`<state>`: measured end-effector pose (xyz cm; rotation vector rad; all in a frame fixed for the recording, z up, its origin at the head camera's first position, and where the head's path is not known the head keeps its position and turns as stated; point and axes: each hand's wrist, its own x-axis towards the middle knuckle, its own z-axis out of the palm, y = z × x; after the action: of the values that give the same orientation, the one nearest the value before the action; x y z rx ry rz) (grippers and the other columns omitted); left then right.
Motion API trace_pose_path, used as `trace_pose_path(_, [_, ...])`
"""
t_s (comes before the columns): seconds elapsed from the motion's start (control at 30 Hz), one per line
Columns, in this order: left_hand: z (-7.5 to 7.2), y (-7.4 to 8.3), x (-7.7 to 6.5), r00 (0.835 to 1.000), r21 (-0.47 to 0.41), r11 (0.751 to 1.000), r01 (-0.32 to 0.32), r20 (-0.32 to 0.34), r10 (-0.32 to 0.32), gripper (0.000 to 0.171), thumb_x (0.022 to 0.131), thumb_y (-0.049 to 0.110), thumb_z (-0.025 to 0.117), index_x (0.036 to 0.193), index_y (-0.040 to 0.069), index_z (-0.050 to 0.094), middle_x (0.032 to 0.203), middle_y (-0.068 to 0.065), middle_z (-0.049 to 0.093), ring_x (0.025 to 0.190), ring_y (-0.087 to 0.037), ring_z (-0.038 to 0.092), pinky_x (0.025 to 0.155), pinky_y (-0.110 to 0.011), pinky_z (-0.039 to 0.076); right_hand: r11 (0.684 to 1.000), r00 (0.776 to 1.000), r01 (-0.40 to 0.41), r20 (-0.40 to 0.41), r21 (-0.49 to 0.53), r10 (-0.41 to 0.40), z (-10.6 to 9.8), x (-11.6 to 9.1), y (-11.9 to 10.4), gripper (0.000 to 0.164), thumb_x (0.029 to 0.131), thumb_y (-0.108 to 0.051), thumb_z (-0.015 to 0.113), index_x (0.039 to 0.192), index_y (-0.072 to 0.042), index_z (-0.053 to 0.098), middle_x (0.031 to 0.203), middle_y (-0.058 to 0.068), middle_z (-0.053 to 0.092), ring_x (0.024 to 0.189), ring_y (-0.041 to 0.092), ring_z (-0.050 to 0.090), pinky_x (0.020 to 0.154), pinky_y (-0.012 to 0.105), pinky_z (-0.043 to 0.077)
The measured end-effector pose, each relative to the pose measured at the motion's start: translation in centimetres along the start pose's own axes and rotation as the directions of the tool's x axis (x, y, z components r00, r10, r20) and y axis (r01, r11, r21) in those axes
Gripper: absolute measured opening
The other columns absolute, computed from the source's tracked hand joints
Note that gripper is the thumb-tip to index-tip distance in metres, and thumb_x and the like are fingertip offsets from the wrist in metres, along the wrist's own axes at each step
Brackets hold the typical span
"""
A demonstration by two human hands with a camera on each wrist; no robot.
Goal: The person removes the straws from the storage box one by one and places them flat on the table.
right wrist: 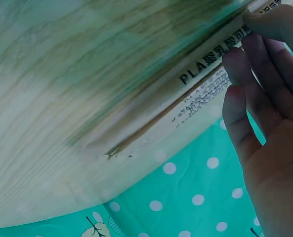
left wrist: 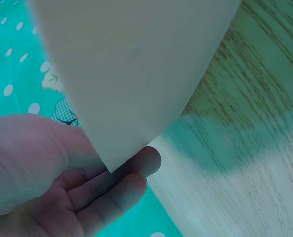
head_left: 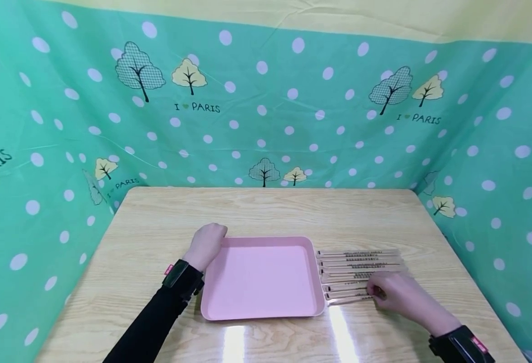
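A pink rectangular tray (head_left: 266,280) lies on the table, and my left hand (head_left: 207,245) grips its far left corner. In the left wrist view, fingers (left wrist: 131,190) of that hand curl at the tray's pale corner (left wrist: 136,74). Right of the tray, several thin straws (head_left: 358,259) in printed clear wrappers lie side by side. My right hand (head_left: 402,296) is at the right part of the nearest ones, its thumb and fingertips together. In the right wrist view, it pinches a wrapped straw (right wrist: 200,69) marked "PLA"; the palm hides nothing of its free end.
The wooden table (head_left: 270,212) is bounded behind and at both sides by a green dotted cloth (head_left: 266,101) with printed trees. Light reflections (head_left: 234,345) shine near the table's front. Each wrist wears a black band (head_left: 184,282).
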<state>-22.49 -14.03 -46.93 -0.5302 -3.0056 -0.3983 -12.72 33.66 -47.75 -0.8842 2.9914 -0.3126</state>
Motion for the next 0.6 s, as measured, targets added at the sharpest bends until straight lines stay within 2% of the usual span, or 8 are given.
trace_pose_path(0.23, [-0.01, 0.01, 0.17, 1.000, 0.000, 1.000, -0.002, 0.008, 0.002, 0.025, 0.093, -0.020, 0.056, 0.084, -0.002, 0.070, 0.081, -0.017, 0.072, 0.067, -0.021, 0.059, 0.064, -0.039, 0.055, 0.996, 0.994, -0.086, 0.065, 0.003, 0.085, -0.03, 0.06, -0.22, 0.031, 0.072, -0.003, 0.089, 0.083, -0.026, 0.071, 0.082, -0.019, 0.066, 0.073, -0.004, 0.055, 0.063, 0.025, 0.051])
trace_pose_path(0.4, [0.05, -0.03, 0.19, 1.000, -0.002, 1.000, 0.002, 0.009, -0.002, 0.026, 0.093, -0.021, 0.055, 0.084, -0.002, 0.071, 0.082, -0.017, 0.073, 0.068, -0.021, 0.060, 0.064, -0.039, 0.055, 0.997, 0.996, -0.072, 0.057, 0.016, 0.071, 0.08, -0.01, 0.01, 0.030, 0.073, -0.003, 0.089, 0.084, -0.025, 0.071, 0.082, -0.018, 0.067, 0.073, -0.002, 0.057, 0.064, 0.026, 0.052])
trace_pose_path(0.6, [-0.02, 0.09, 0.21, 0.999, -0.003, 1.000, 0.028, 0.030, -0.028, 0.027, 0.094, -0.021, 0.055, 0.082, -0.001, 0.069, 0.081, -0.016, 0.072, 0.067, -0.019, 0.055, 0.063, -0.037, 0.053, 0.997, 0.996, -0.073, 0.051, 0.012, 0.072, 0.24, -0.03, 0.17, 0.029, 0.074, -0.004, 0.090, 0.084, -0.025, 0.071, 0.082, -0.018, 0.067, 0.073, -0.002, 0.057, 0.064, 0.026, 0.052])
